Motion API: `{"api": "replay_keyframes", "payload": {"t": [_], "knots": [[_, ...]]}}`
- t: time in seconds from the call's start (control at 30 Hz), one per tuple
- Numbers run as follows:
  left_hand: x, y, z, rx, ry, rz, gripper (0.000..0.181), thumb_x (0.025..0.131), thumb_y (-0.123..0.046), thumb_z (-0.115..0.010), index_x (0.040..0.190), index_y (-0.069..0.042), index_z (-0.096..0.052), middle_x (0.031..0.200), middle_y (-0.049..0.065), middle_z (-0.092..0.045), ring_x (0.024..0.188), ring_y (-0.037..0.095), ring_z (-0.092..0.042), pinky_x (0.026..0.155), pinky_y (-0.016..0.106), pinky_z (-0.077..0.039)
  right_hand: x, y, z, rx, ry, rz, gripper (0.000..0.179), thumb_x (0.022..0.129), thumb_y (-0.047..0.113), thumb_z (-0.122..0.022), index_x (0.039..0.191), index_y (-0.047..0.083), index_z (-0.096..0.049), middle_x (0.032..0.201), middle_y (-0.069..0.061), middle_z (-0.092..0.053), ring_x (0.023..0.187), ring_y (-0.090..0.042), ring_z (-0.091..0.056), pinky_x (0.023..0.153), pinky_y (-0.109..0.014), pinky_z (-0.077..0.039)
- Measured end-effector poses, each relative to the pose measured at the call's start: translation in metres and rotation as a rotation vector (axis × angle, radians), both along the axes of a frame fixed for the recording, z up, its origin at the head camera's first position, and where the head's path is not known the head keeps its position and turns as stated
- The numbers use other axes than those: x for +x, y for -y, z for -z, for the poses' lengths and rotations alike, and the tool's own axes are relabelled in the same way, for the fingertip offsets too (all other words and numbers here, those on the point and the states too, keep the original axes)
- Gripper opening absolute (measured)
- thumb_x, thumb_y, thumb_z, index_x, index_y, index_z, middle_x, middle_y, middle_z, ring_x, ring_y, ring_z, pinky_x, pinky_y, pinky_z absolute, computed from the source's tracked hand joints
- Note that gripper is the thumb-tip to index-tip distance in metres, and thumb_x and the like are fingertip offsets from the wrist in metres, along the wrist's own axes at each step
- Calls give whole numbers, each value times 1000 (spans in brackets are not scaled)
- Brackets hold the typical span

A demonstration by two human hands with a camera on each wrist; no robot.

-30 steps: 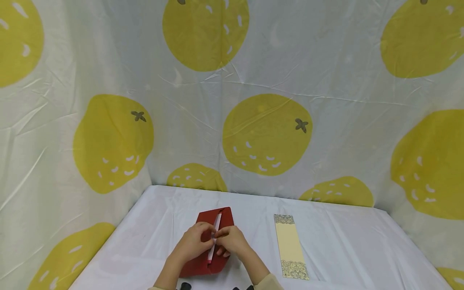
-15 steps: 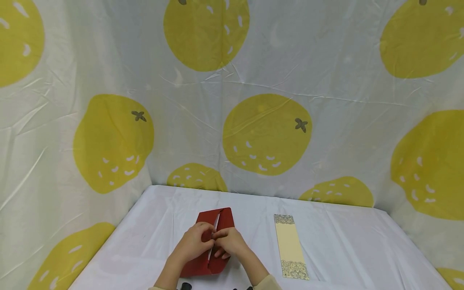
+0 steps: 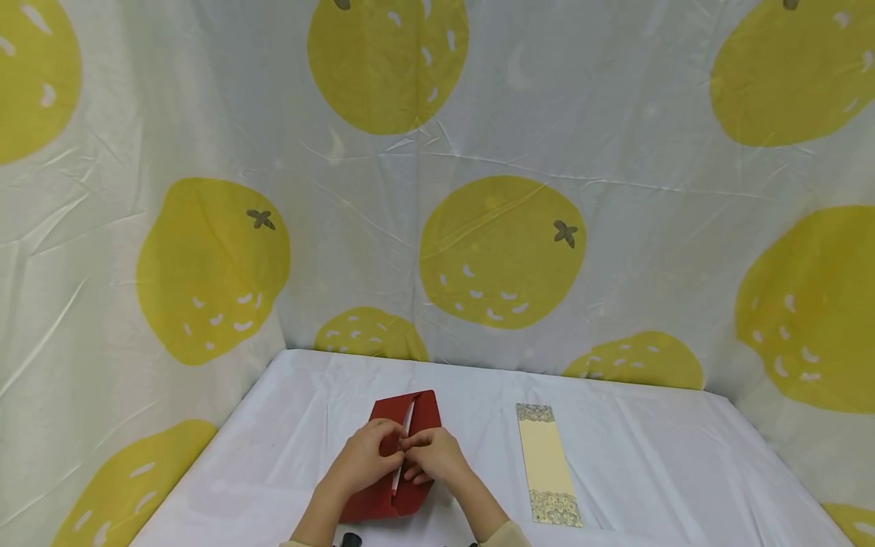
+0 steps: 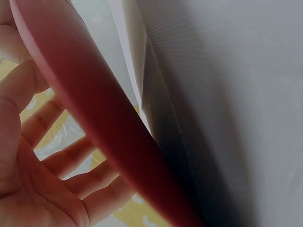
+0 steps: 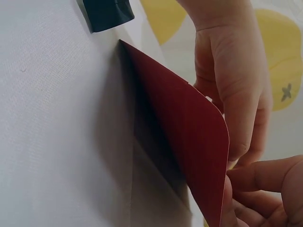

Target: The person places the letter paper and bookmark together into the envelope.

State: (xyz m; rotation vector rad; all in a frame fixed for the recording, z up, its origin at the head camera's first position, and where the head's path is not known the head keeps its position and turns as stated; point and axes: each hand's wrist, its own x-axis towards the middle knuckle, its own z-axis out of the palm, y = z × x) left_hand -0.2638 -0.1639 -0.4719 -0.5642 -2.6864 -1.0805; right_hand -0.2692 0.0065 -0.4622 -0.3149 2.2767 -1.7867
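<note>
A red paper envelope (image 3: 418, 410) lies at a slant on the white-covered table, its two flaps parted by a narrow gap. White paper (image 3: 409, 419) with a pinkish lower end shows in that gap. My left hand (image 3: 369, 454) pinches the left flap's edge halfway along the gap. Facing it, my right hand (image 3: 439, 456) grips the other flap's edge, and the fingertips of both hands meet there. From the left wrist, the red flap (image 4: 90, 94) rises in front of my spread left fingers (image 4: 87, 179). My right thumb (image 5: 227, 198) touches the flap's edge in the right wrist view.
A cream card strip (image 3: 549, 463) with patterned ends lies flat to the right of the envelope. Small black objects (image 3: 351, 539) sit at the table's near edge. A curtain (image 3: 502, 251) with yellow fruit prints hangs behind and at the sides.
The gap between the flaps is narrower than a second ago; it shrank, then widened slightly, so less white paper shows. Both hands stay almost in place; the card strip is unmoved.
</note>
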Motion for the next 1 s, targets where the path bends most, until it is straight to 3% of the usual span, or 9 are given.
{"api": "replay_keyframes", "payload": {"t": [0.37, 0.67, 0.83, 1.0], "knots": [[2, -4, -1, -9, 17, -11, 21, 80, -11, -73, 100, -14, -67, 112, 5, -61, 104, 27, -60, 89, 51, -48, 6, -16, -7, -61, -66, 94, 13, 82, -2, -59, 91, -7, -68, 72, -9, -67, 56, -15, -65, 51, -27, -54], [2, -5, -2, -15, 23, -17, 21, 81, -14, -75, 101, -16, -68, 113, 5, -62, 105, 27, -60, 89, 50, -48, 17, -36, -22, -88, -133, 148, 15, 86, 2, -61, 98, -6, -67, 80, -10, -68, 66, -21, -67, 59, -35, -56], [2, -4, -2, -21, 41, -22, 21, 83, -14, -74, 102, -16, -67, 114, 5, -61, 104, 26, -59, 89, 49, -49, 18, -50, -20, -81, -152, 170, 17, 88, 4, -62, 100, -6, -67, 82, -11, -70, 67, -22, -68, 57, -28, -54], [2, -3, -2, -28, 50, -22, 21, 83, -13, -72, 103, -16, -67, 116, 5, -61, 107, 27, -59, 90, 50, -48, 17, -66, -17, -58, -165, 203, 17, 89, 3, -61, 103, -6, -66, 83, -10, -69, 68, -23, -68, 57, -30, -55]]}}
